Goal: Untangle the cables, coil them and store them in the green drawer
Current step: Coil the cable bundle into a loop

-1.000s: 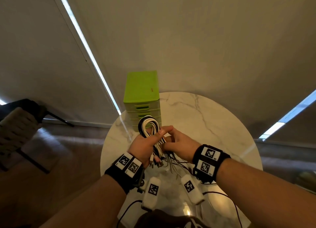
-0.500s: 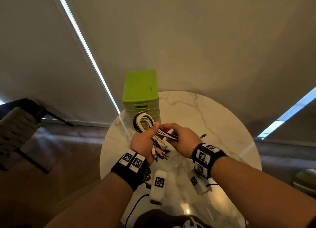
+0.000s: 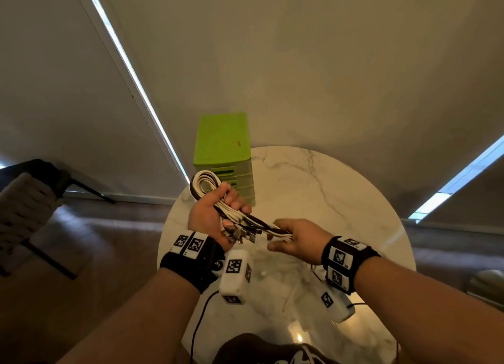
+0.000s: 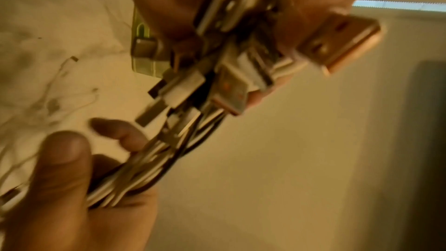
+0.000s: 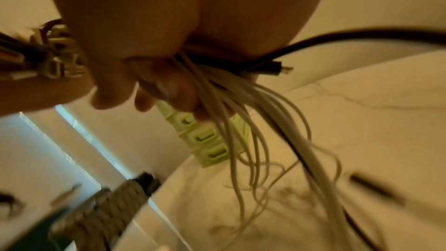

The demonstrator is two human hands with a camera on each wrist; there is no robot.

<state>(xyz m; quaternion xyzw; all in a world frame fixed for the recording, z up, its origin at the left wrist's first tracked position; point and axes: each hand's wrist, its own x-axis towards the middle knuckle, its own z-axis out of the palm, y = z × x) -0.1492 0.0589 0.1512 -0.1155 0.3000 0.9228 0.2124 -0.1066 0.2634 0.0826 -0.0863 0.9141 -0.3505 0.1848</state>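
A bundle of white and black cables [image 3: 215, 197] is held above the round marble table [image 3: 341, 189]. My left hand [image 3: 231, 202] grips the bundle at its middle. The looped end [image 3: 203, 182] sticks up past the fingers, and several USB plugs [image 3: 240, 232] hang below the palm. My right hand [image 3: 275, 235] pinches the strands that run rightward from the left hand. In the right wrist view, white strands [image 5: 241, 112] and one black cable [image 5: 337, 39] trail from its fingers. The green drawer unit [image 3: 222, 151] stands at the table's back left with all its drawers closed.
A chair with a woven seat [image 3: 24, 200] stands left of the table, over a dark floor. White tracker boxes [image 3: 234, 273] hang under both wrists. A thin black wire [image 3: 357, 305] lies near the table's right front. Bare marble lies to the right of the drawer unit.
My hands have drawn apart. The right hand slid rightward along the strands, stretching them out from the left hand, which kept hold of the bundle and shifted slightly left.
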